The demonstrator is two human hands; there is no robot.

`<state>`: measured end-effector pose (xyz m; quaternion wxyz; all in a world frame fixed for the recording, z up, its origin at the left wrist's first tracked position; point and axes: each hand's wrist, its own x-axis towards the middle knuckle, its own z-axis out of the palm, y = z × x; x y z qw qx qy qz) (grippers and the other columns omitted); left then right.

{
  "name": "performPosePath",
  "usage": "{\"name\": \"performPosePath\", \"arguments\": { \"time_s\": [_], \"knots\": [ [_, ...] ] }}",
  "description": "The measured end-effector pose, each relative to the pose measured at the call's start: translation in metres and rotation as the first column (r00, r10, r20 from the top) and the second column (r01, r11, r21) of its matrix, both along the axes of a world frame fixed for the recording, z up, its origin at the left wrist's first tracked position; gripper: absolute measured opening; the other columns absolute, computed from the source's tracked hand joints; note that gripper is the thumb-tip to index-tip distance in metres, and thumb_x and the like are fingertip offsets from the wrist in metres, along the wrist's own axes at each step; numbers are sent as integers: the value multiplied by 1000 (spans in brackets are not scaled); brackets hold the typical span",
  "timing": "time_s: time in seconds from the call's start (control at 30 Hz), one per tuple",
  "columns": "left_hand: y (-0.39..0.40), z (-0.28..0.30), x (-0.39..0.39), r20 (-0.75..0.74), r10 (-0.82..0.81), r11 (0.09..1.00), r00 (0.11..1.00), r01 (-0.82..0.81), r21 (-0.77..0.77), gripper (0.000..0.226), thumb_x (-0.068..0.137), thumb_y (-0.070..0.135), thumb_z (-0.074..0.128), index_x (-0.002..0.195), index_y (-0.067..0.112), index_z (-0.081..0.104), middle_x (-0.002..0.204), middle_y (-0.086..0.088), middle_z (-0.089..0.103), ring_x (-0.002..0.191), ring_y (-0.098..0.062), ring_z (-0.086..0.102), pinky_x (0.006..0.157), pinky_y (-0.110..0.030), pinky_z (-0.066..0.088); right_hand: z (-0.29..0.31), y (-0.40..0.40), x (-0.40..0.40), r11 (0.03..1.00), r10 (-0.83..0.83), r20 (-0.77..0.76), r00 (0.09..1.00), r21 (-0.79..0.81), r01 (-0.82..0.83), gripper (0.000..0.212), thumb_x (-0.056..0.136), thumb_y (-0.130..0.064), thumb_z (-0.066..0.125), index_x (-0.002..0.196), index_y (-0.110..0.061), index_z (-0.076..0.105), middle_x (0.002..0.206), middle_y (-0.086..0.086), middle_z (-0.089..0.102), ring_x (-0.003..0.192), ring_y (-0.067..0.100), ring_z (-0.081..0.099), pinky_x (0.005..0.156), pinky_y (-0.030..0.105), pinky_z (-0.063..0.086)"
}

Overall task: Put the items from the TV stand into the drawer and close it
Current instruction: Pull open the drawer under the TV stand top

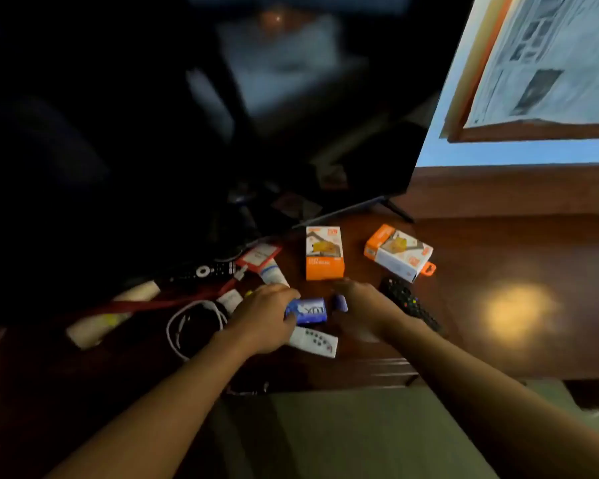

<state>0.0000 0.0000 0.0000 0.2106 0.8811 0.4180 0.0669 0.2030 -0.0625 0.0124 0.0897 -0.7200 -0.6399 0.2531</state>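
While both hands reach over the bench [498, 257], the left hand [267, 316] has its grip curled round the left end of a blue soap box [306, 311], whose long axis runs left to right. Just beside that box's right end, the right hand [360, 311] pinches a small purple item [340, 302], too blurred to name. Below both lies a white remote [313, 341], nearest the left hand, probably the easier next pick
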Motion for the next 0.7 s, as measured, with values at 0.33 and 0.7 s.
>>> {"name": "performPosePath", "arguments": {
  "time_s": [0.33, 0.7],
  "knots": [
    [-80, -89, -27, -175, 204, 968, 963, -225, -108, 30, 92, 26, 58, 122, 27, 59, 114, 6, 53, 110, -18, 52, 89, -35, 50, -80, -73, -9, 996, -35, 137, 990, 89, 23, 67, 76, -52, 28, 124, -18, 60, 136, 10, 52, 125, 36, 46, 97, 44, 44],
    [-89, -124, -33, -350, 305, 928, 886, -360, -100, 24, 96, 23, 56, 118, 18, 61, 120, -4, 60, 109, -22, 59, 82, -30, 45, -113, -87, -25, 995, -64, 200, 978, 81, 48, 65, 77, -31, 49, 139, -9, 49, 146, 15, 41, 129, 40, 36, 106, 50, 41]
  ]
}}
